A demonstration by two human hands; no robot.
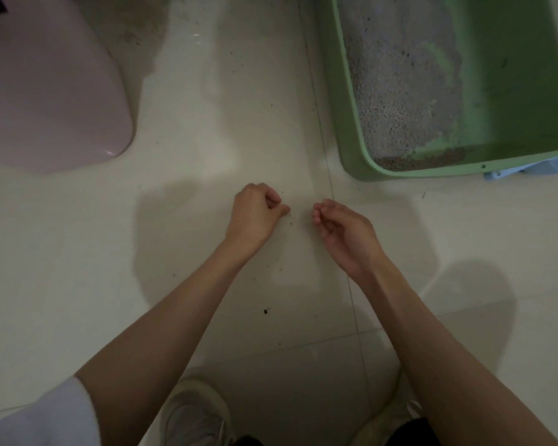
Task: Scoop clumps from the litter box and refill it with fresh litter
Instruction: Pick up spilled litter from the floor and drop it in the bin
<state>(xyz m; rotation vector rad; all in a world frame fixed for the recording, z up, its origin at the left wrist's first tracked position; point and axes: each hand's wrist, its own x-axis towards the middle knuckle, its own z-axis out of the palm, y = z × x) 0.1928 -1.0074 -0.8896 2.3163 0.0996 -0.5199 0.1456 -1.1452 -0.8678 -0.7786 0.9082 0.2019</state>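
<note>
Two pale sneakers (195, 413) sit at the bottom of the view, and the person's bare forearms reach out over the glossy cream floor tiles (78, 284). The hands are apart with a small gap between them: the left hand (255, 214) has its fingers curled, thumb against forefinger as if pinching something tiny, though whether a grain is actually held I cannot tell; the right hand (345, 230) is turned palm-up with loosely curled fingers, cupped like a little tray. Dark scattered litter specks (265, 311) dot the tiles around and beneath the hands.

The step in hand looks like gathering spilled grains off the floor. Done well, the pinching hand should drop each grain into the cupped palm, which should stay level and close to the floor so nothing rolls off. Working the specks nearest the shoes first, then outward, should avoid treading them in.

Farther off to the right stands the mint-green plastic litter box (351, 149), with grey granular litter (400, 91) heaped along its left side and bare green floor showing on its right; it seems to need fresh litter yet. A light-blue plastic piece (509, 170) pokes out under its near corner. At far left is a pale pink rounded plastic container (45, 91).
</note>
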